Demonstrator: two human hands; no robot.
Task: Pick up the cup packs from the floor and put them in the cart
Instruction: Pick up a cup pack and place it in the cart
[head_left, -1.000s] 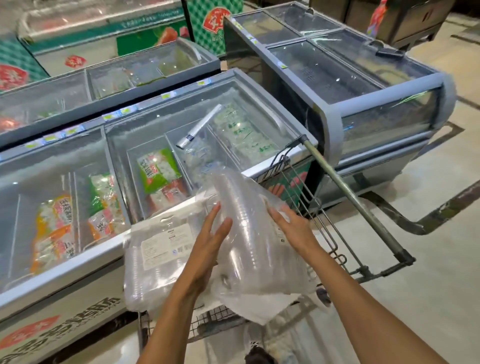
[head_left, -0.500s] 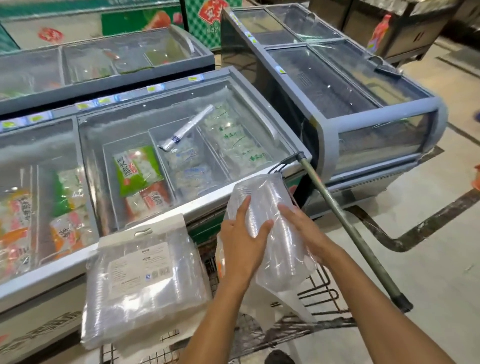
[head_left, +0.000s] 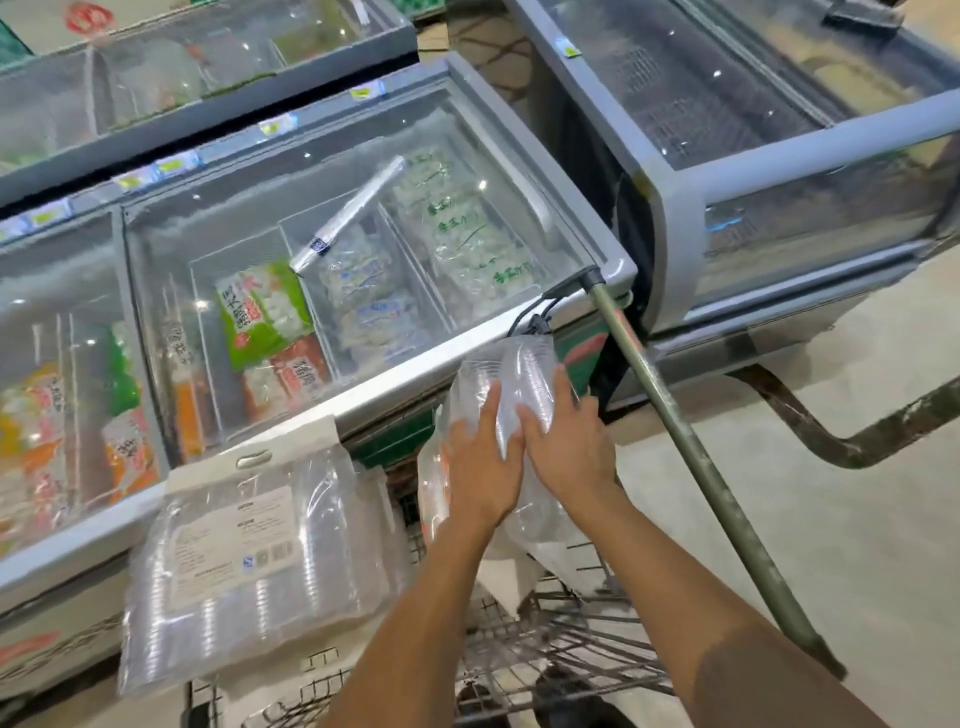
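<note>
A clear plastic cup pack (head_left: 511, 374) stands upright inside the wire cart (head_left: 571, 644), toward its far end. My left hand (head_left: 480, 462) lies flat on the pack's near side and my right hand (head_left: 569, 447) presses beside it, both holding the pack. A larger cup pack with a white label and header card (head_left: 260, 551) lies tilted in the cart's left part, leaning by the freezer edge. The pack's lower part is hidden behind my hands.
The cart's green handle bar (head_left: 685, 452) runs diagonally on the right. A glass-topped chest freezer (head_left: 363, 395) with frozen food packs stands right against the cart's left side. Another freezer (head_left: 691, 218) stands at the upper right. Tiled floor (head_left: 857, 519) lies to the right.
Both hands have carried the cup pack forward and down into the cart's far end, and they moved closer together on it. The view has shifted nearer to the cart.
</note>
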